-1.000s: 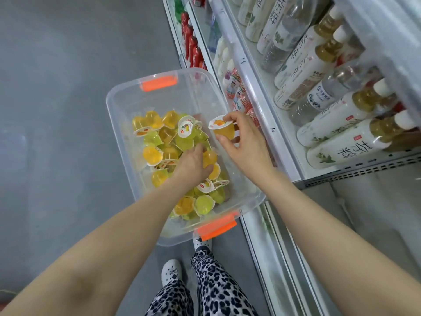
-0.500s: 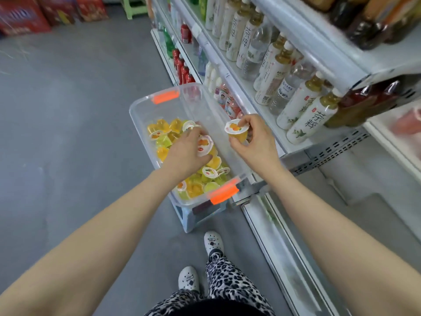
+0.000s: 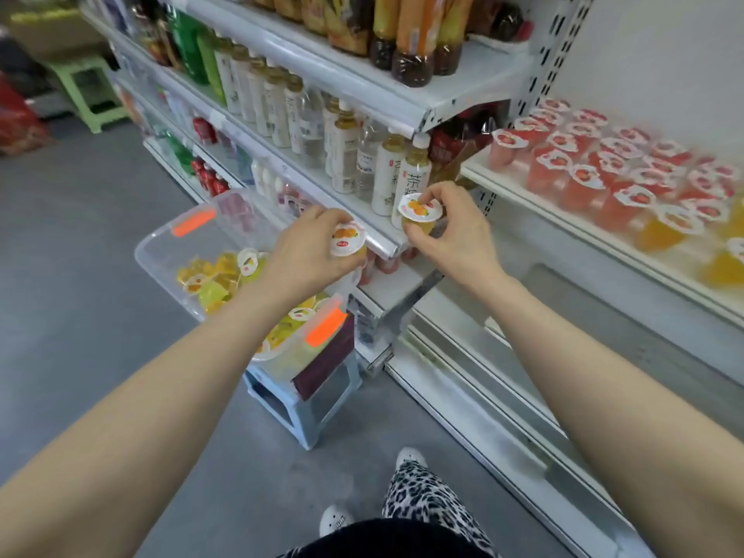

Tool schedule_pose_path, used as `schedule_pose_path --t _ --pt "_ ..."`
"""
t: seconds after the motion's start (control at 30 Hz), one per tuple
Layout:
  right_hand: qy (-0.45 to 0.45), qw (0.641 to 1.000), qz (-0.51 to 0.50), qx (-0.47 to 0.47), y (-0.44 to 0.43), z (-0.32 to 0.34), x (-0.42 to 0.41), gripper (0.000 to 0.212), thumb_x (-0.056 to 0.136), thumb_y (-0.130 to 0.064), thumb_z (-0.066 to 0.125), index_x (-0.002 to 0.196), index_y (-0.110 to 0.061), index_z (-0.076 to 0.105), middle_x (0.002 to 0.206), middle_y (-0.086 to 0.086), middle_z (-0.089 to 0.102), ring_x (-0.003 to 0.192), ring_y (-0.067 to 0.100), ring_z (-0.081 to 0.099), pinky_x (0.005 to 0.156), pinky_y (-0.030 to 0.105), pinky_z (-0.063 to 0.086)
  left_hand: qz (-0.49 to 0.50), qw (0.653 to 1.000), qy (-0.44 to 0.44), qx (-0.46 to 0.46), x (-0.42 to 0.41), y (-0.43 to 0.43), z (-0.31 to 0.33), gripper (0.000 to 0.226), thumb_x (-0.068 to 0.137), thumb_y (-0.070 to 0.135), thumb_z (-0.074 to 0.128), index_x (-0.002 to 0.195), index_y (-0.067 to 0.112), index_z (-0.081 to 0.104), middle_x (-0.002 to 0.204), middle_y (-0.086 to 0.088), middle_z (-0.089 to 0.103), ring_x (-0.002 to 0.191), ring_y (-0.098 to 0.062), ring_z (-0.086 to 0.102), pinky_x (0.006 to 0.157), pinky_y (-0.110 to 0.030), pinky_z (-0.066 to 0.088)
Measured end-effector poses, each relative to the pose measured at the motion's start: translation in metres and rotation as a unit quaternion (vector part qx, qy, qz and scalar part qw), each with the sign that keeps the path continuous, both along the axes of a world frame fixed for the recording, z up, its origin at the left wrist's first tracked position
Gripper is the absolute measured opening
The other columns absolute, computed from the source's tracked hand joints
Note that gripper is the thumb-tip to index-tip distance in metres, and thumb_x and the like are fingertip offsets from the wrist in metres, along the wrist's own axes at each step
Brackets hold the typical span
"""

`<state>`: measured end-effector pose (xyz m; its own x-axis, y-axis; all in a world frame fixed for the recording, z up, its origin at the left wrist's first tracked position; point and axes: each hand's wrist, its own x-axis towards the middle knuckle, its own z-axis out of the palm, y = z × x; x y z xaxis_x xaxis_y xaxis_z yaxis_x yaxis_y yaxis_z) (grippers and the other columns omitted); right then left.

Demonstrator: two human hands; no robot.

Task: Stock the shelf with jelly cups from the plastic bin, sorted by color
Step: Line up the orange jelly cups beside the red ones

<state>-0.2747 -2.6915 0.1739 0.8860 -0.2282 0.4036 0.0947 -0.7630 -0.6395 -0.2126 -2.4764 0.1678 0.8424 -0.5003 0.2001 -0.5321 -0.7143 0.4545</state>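
— Now, nearest the viewer, what lies below the plastic bin [image 3: 161, 251]?
— A leopard-print trouser leg [image 3: 422, 497] and a white shoe [image 3: 334, 519], both nearer than the bin. A pale blue stool [image 3: 306, 412] stands directly under the bin and bears it.
— Inside the bin?
— Loose jelly cups [image 3: 217, 279], yellow, green and orange, heaped on its floor.
— The hands?
— Left hand [image 3: 306, 251]: above the bin's right rim, fingers curled round an orange jelly cup [image 3: 348, 239], lid up. Right hand [image 3: 455, 235]: right of the bin, pinching a second orange cup [image 3: 418, 213] between thumb and fingers, upright. The two cups are near each other, apart.
— Beyond?
— Right of the bin and higher, the shelf [image 3: 563, 231] carries red jelly cups [image 3: 604, 163] in rows, with shelved orange cups [image 3: 660, 231] toward its front edge. Behind the bin, bottles [image 3: 386, 171] stand in rows.
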Motion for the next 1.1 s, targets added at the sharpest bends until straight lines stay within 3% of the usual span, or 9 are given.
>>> schedule_pose_path --t 0.3,0.7,0.9,1.1 --pt "-0.054 0.994 -0.090 -0.029 -0.080 0.035 -0.069 0.026 0.080 -0.033 0.067 0.100 -0.023 0.054 0.098 -0.007 0.057 0.087 0.010 0.049 0.070 0.026 0.037 -0.106 0.992 -0.070 0.018 -0.032 -0.091 0.045 0.051 0.075 0.048 0.072 0.119 0.024 0.060 0.109 -0.001 0.058 0.105 -0.022 0.054 0.079 -0.031 0.039" --pt "-0.103 0.964 -0.235 -0.063 -0.227 0.087 -0.215 0.029 0.077 -0.035 0.071 0.099 -0.023 0.058 0.097 -0.014 0.058 0.085 0.006 0.050 0.073 0.024 0.040 -0.210 0.966 -0.151 -0.007 -0.115 -0.261 0.091 0.066 0.077 0.069 0.060 0.123 0.023 0.059 0.120 0.001 0.062 0.110 -0.021 0.053 0.091 -0.037 0.043" --pt "-0.078 0.948 -0.305 -0.052 -0.304 0.099 -0.291 0.030 0.077 -0.034 0.072 0.100 -0.024 0.056 0.098 -0.011 0.059 0.087 0.010 0.053 0.072 0.027 0.042 -0.239 0.957 -0.164 -0.023 -0.159 -0.334 0.100 0.064 0.071 0.074 0.058 0.109 0.022 0.064 0.106 0.002 0.063 0.103 -0.023 0.054 0.090 -0.036 0.042" --pt "0.026 0.941 -0.337 0.003 -0.347 0.079 -0.325 0.033 0.074 -0.026 0.070 0.103 -0.025 0.055 0.104 -0.006 0.064 0.094 0.020 0.060 0.083 0.037 0.049 -0.254 0.954 -0.158 -0.026 -0.197 -0.374 0.103 0.062 0.073 0.071 0.062 0.115 0.025 0.062 0.110 0.004 0.060 0.107 -0.021 0.049 0.090 -0.033 0.040"
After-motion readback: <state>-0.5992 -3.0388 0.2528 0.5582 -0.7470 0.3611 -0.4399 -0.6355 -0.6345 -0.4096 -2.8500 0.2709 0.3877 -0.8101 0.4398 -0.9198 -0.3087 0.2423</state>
